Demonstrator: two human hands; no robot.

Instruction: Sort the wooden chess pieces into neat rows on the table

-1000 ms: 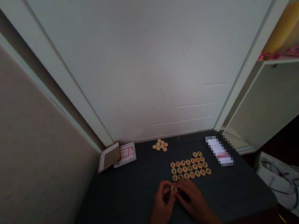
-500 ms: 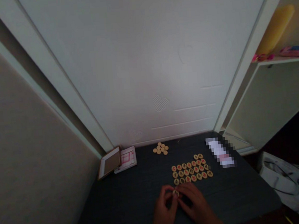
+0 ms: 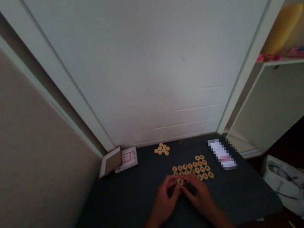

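- Pinching one disc [image 3: 180,181] between the fingertips of both the left hand [image 3: 165,199] and the right hand [image 3: 199,192], the person has its marked face showing; I cannot read the mark, nor tell whether the disc touches the desk [image 3: 122,205].
- At one o'clock from the hands, marked discs [image 3: 195,164] bear red or dark characters, too small for me to read: a farthest pair, then two rows of seven, then a nearest row with three clear and others behind the hands.
- At eleven o'clock, eight plain discs [image 3: 163,150] lie loosely bunched.
- At ten, one tray [image 3: 113,162] overlaps one white board [image 3: 129,158] with pink lines.
- At two, one white slip [image 3: 220,152], its print blurred into squares.
- At three, one white box [image 3: 295,202] with dark cables.
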